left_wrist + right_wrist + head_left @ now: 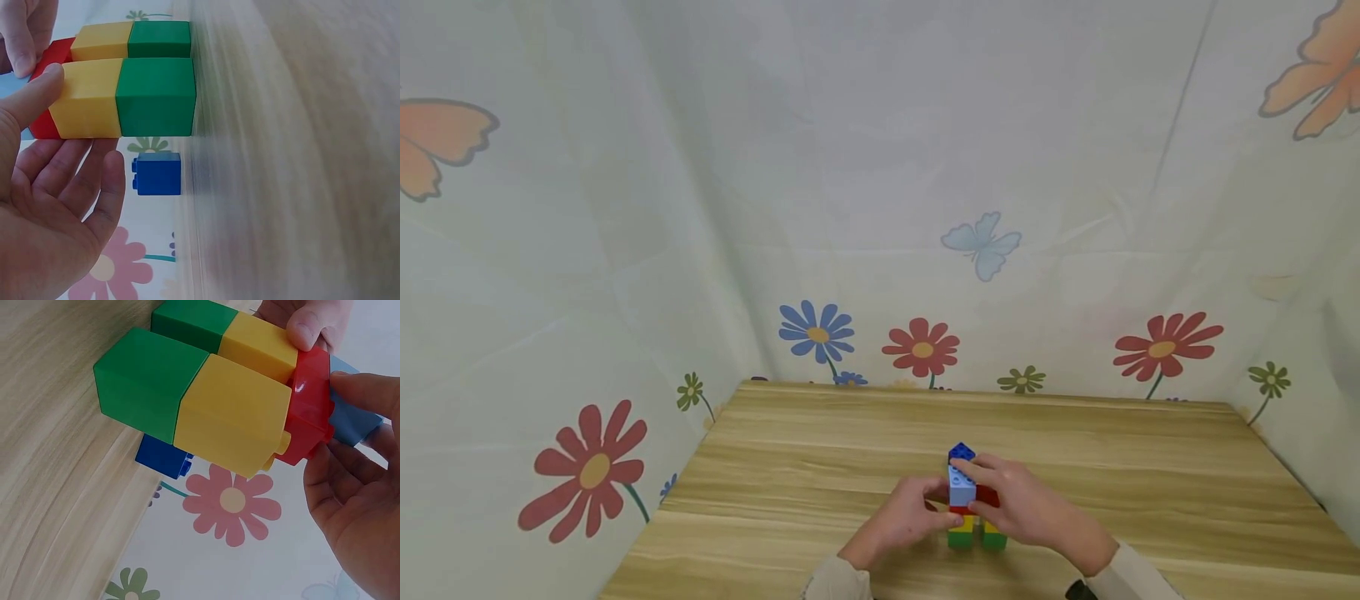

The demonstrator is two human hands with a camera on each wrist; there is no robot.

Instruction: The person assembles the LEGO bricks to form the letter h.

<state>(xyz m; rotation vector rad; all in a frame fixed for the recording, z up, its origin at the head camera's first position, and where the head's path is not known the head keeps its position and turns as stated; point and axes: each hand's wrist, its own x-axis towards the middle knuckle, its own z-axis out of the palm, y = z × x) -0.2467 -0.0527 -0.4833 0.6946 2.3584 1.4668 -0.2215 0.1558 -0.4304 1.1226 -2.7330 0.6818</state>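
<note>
Two short toy-brick columns stand side by side on the table, each a green brick [959, 540] under a yellow brick [87, 100]. A red brick [310, 394] lies across their tops, with some studs of one yellow brick exposed beside it. On the red brick sits a light blue brick [962, 495]. My left hand [912, 515] grips the left column, thumb at the yellow-red seam and fingers on the opposite side. My right hand [1026, 504] pinches the light blue brick, a finger over its top and the thumb near the red brick.
A dark blue brick [158, 176] stands on the wooden table [790, 467] just behind the columns. Pale cloth [850, 167] printed with flowers and butterflies hangs around the table's back and sides.
</note>
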